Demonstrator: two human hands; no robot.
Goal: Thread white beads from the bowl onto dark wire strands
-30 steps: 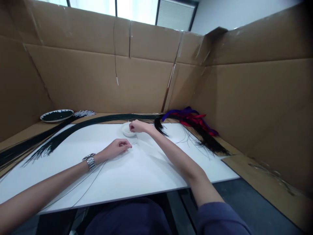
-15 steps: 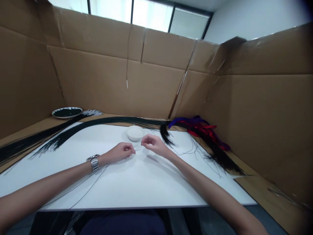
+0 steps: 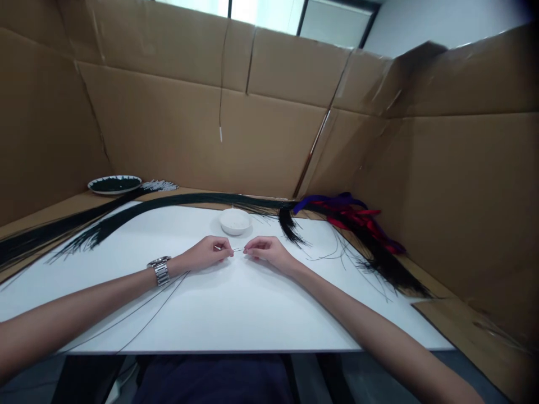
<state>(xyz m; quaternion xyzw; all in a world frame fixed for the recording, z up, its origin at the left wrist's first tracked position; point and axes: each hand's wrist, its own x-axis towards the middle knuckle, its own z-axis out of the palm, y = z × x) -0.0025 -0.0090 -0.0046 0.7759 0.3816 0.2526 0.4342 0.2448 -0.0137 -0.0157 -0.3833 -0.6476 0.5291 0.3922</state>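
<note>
My left hand [image 3: 209, 252], a metal watch [image 3: 161, 271] on its wrist, pinches thin dark cords [image 3: 165, 303]. Two lengths trail from under the wrist over the table's front edge, and short ends stick out past the fingertips toward the right. Facing it, my right hand [image 3: 272, 251] has thumb and finger pressed together at the tips of those ends. Anything small between the right fingertips is too tiny to make out. Just behind the hands stands a white bowl [image 3: 234, 229]; its contents are unclear.
A long bundle of dark cords [image 3: 185, 200] arches along the back of the white table [image 3: 236, 320]. A plate [image 3: 96, 189] of dark green bits stands back left by white-tipped cords [image 3: 160, 185]. Red and purple ribbons [image 3: 357, 214] lie at right. Cardboard walls [image 3: 181, 123] surround everything.
My right hand has come down to the cord ends, its fingers now level with my left hand's. The left hand keeps its pinch. The camera view has tilted slightly downward.
</note>
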